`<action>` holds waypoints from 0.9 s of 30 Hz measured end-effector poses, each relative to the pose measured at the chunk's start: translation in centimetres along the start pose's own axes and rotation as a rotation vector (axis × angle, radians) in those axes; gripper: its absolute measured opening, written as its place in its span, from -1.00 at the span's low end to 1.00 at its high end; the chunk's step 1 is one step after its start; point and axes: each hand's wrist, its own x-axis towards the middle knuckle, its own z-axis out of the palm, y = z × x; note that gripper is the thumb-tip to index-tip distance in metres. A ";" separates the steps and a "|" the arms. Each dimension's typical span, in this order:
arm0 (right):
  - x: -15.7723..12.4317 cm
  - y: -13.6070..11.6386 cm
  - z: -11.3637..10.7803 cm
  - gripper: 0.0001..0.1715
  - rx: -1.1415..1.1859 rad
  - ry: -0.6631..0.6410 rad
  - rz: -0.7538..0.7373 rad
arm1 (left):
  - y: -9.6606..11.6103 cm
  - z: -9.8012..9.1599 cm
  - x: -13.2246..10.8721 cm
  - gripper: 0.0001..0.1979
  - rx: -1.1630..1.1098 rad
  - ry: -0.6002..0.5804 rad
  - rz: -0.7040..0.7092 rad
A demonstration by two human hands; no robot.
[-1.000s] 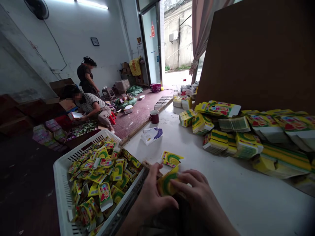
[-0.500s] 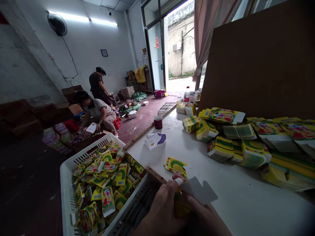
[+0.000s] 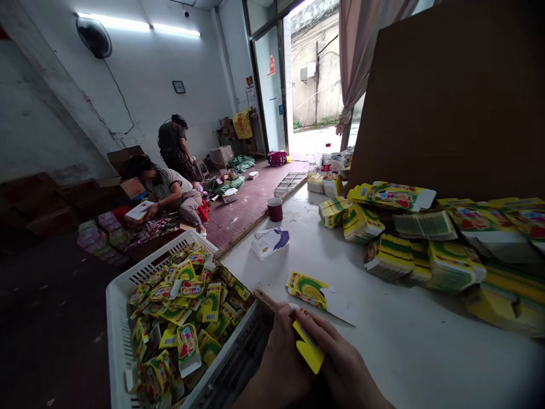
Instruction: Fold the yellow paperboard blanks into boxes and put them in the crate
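Observation:
Both hands are close together at the table's near edge, closed around one small yellow carton [image 3: 310,352]. My left hand [image 3: 281,358] grips its left side, and my right hand [image 3: 343,355] has its fingers over the upper right side. A yellow flap sticks out between the hands; the rest of the carton is mostly hidden. Just beyond them, a flat yellow and green carton [image 3: 307,288] lies on the white table [image 3: 383,341], with a white panel reaching to its right. To the left, a white plastic basket [image 3: 111,329] holds many small yellow cartons [image 3: 187,287].
Stacks of flat yellow cartons [image 3: 395,258] line the table's right side below a large brown board [image 3: 447,113]. A tissue pack [image 3: 270,243] and a dark red mug [image 3: 275,210] stand farther back. Two people [image 3: 170,190] work at the left.
The carton in my hands has turned, so a yellow flap shows instead of the white inside. My right hand has come up over it. The seated person's white object has moved left.

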 end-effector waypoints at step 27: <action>0.1 -3.9 -3.0 -0.73 0.168 -0.250 0.132 | 1.5 -2.8 -0.1 -0.09 0.184 -0.471 -0.038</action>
